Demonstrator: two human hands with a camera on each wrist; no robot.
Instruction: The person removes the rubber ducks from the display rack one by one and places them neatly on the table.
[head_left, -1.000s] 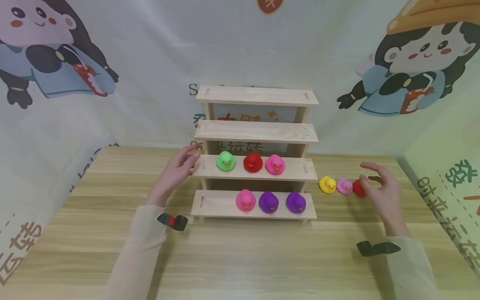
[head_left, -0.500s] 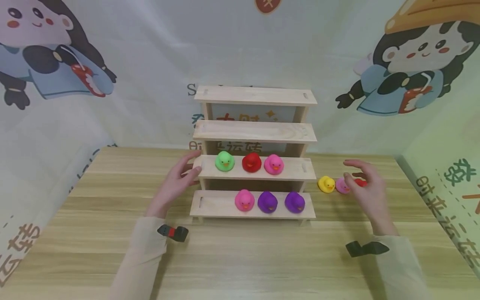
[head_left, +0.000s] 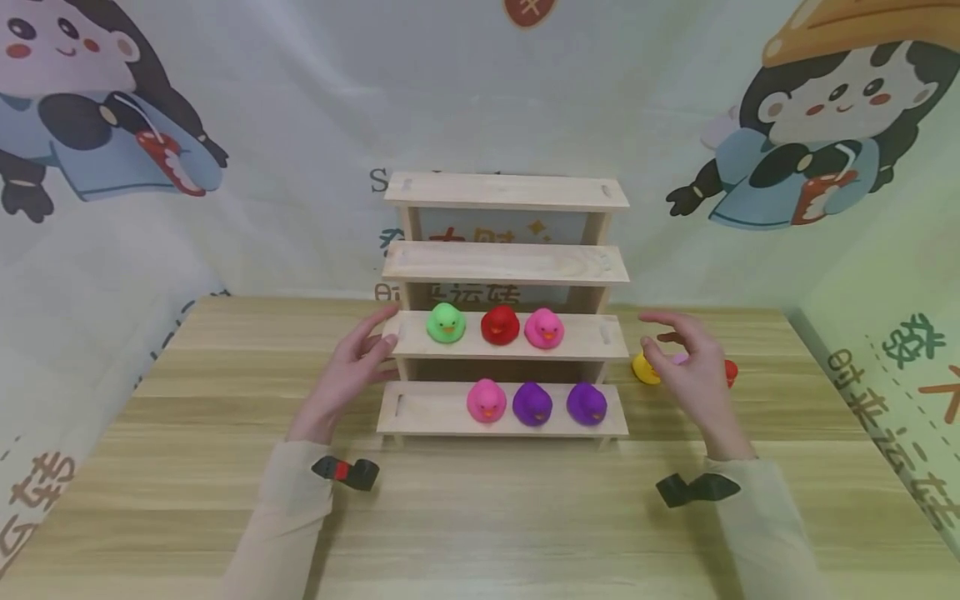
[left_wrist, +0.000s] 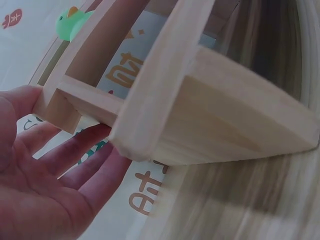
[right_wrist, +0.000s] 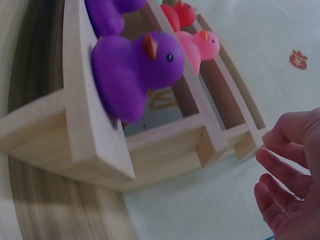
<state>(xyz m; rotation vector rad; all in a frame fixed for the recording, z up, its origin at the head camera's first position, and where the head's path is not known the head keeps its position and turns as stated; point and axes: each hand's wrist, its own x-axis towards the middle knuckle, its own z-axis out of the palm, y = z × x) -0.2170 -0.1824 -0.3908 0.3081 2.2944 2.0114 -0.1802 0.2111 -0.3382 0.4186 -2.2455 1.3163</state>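
A wooden stepped rack (head_left: 510, 262) stands on the table. Its second shelf from the bottom bears a green rubber duck (head_left: 446, 323), a red rubber duck (head_left: 500, 325) and a pink rubber duck (head_left: 544, 328). Below sit another pink duck (head_left: 487, 402) and two purple ducks (head_left: 532, 404). My left hand (head_left: 348, 367) is at the rack's left end, thumb by the second shelf's edge and fingers extended beside the frame in the left wrist view. My right hand (head_left: 693, 367) is in the air just right of the rack, fingers loosely bent, holding nothing.
Behind my right hand, a yellow duck (head_left: 643, 368) and a red duck (head_left: 731, 372) show on the wooden table (head_left: 510, 517), with a lilac duck (head_left: 680, 358) mostly hidden between them. A printed cloth (head_left: 315, 167) hangs close behind the rack.
My right hand has moved left from above the loose red duck to beside the rack's right end. My left hand has shifted only slightly at the left end. The ducks keep their places.
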